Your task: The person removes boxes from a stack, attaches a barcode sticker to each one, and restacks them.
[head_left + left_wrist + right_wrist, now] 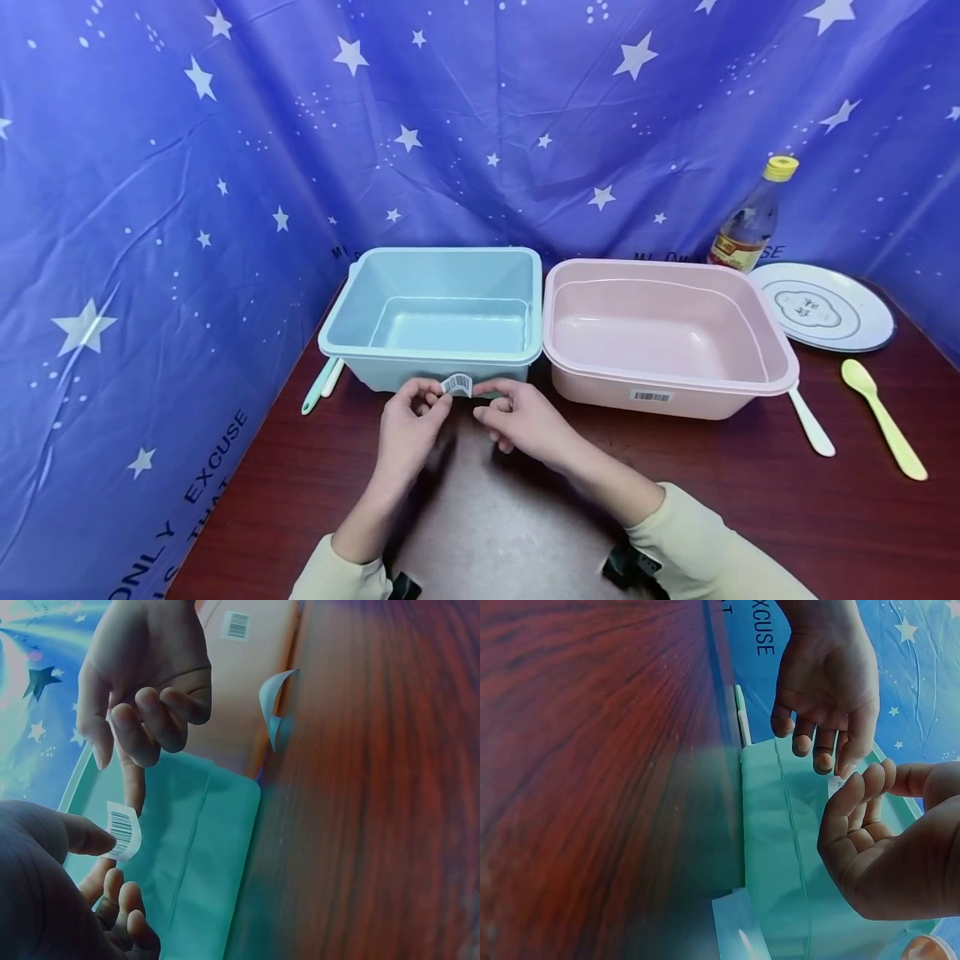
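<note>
A small white barcode sticker curves up in front of the light blue plastic tub. My left hand pinches the sticker between thumb and index finger, its other fingers curled loosely below. From the other side, my right hand reaches in with its index finger out at the sticker's edge. The right thumb stands apart from that finger. Both hands are close to the tub's front wall. In the left wrist view the sticker shows its printed bars; fingers mostly hide it in the right wrist view.
A pink tub with its own barcode label stands to the right. Beyond it are a yellow-capped bottle, a white plate, a white handle and a yellow spoon. Two slim handles poke out left of the blue tub.
</note>
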Demonstrator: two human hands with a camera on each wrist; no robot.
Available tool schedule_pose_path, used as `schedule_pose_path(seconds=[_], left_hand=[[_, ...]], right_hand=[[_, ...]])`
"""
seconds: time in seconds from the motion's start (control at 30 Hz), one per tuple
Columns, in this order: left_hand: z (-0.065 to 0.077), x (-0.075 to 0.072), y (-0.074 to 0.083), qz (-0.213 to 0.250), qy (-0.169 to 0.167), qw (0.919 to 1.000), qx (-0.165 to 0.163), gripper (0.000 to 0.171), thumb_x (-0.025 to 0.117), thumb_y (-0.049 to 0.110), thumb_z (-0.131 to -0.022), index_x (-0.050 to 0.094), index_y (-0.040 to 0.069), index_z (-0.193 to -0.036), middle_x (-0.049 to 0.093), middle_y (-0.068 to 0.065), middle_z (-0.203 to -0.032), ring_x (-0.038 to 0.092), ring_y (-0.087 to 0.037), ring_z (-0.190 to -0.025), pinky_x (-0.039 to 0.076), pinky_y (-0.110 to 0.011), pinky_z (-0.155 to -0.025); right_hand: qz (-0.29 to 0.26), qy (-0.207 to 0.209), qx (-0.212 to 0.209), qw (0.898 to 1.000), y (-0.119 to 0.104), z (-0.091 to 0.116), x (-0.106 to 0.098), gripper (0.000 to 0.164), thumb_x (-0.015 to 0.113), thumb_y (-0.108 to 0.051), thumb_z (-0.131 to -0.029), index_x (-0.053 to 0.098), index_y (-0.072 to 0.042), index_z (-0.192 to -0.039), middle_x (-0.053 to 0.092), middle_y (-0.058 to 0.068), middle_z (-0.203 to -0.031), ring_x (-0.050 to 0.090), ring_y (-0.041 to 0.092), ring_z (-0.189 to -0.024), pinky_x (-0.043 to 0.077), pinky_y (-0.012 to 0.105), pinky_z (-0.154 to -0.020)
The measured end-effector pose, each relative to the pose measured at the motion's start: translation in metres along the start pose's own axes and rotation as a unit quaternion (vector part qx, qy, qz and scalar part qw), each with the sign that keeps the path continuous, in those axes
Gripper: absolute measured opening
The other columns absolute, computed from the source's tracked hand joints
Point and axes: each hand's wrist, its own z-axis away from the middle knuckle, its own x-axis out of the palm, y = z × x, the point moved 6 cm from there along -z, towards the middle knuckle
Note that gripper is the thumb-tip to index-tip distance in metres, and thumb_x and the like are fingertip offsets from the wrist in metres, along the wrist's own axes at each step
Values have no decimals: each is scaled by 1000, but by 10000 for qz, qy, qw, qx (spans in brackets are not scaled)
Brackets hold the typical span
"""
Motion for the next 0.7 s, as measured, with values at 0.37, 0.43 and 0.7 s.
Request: schedule_pose_path(seconds=[0.37, 0.43, 0.7], left_hand=[[-1, -1, -2, 17, -137, 9998, -154, 19, 70, 5, -91, 71, 3, -110, 58, -4, -84, 47, -11, -62, 39, -23, -53], [-1, -2, -2, 14, -150, 9998, -142, 21, 69, 5, -92, 72, 3, -112, 58, -4, -84, 47, -11, -62, 39, -23, -53], [-3, -3, -4, -62, -27, 9999, -135, 21, 68, 3, -91, 73, 3, -112, 57, -4, -80, 48, -10, -60, 40, -23, -54]], right_hand=[[-306, -156, 131, 9993, 2, -4, 5, 43, 62, -8, -97, 52, 7, -136, 52, 1, -62, 50, 11, -52, 46, 24, -51], [-362, -177, 165, 9991, 3, -4, 5, 45, 62, -8, -97, 51, 7, -137, 52, 1, -62, 50, 11, -53, 46, 25, -51], [-839, -204, 508, 9950, 8, -2, 3, 53, 61, -9, -95, 45, 7, -143, 52, 3, -63, 49, 10, -52, 46, 24, -50]])
